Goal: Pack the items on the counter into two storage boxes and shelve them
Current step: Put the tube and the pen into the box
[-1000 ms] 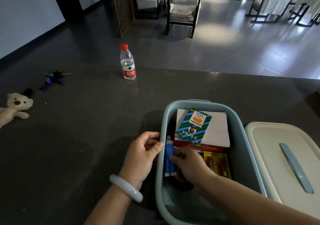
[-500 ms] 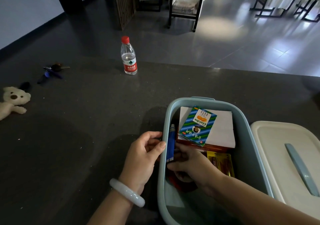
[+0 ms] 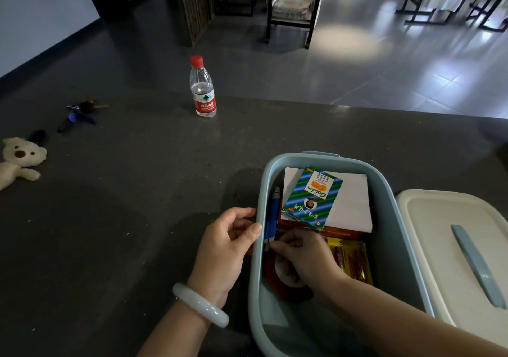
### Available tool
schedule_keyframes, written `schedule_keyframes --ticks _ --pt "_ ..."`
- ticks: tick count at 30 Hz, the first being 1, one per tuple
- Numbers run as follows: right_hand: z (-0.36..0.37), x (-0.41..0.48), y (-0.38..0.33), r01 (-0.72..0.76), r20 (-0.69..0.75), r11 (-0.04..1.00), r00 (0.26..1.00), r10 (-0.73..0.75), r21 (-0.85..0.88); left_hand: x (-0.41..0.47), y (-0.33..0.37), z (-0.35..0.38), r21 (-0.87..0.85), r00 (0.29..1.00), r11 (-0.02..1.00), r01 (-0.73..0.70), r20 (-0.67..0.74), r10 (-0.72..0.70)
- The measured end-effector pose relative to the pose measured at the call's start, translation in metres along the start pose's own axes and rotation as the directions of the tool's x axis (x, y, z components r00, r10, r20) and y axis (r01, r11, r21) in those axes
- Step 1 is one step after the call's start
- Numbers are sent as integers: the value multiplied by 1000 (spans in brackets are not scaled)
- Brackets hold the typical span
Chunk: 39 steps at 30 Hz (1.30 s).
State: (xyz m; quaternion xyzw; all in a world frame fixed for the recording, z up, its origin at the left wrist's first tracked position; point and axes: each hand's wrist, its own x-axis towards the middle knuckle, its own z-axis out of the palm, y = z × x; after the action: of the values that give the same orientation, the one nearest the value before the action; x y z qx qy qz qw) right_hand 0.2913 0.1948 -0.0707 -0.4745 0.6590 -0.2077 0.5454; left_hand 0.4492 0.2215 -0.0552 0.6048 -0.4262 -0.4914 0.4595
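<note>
Packing step: left hand (image 3: 225, 249) grips storage box (image 3: 384, 188) rim, right hand (image 3: 305, 257) pinches blue pen (image 3: 272, 216) against inner left wall. Next: let go, fetch bottle (image 3: 203, 89), keys (image 3: 82, 111), bear (image 3: 19, 161) off counter (image 3: 137, 219)

Pale blue plastic storage box (image 3: 395, 246) sits open at the counter's (image 3: 137, 219) near edge: blue pen (image 3: 273, 219) along its left wall, green-striped carton (image 3: 313, 197) on a flat white box (image 3: 349, 205), yellow battery pack (image 3: 354, 263), red tape roll (image 3: 280, 290). Cream lid (image 3: 450, 246) just right of it. Clear water bottle (image 3: 203, 89) stands by the far edge; cream teddy (image 3: 19, 158) and keys (image 3: 79, 111) lie near the left edge.
</note>
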Motion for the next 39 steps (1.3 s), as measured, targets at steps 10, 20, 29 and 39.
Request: schedule_keyframes --ticks 10,20,29,39 --pt "-19 -28 -2 83 172 980 984 -52 -178 3 -3 1 25 1000 1000 -15 -18 16" --pt "-82 -34 -11 342 -228 865 868 -441 -367 17 16 6 297 994 949 -109 3 113" --pt "-74 2 -15 201 -182 636 856 -484 -745 19 19 11 287 998 956 -55 -5 59" --pt "-75 14 -9 322 -186 729 833 -522 -604 21 20 10 262 1000 965 -22 -6 24"
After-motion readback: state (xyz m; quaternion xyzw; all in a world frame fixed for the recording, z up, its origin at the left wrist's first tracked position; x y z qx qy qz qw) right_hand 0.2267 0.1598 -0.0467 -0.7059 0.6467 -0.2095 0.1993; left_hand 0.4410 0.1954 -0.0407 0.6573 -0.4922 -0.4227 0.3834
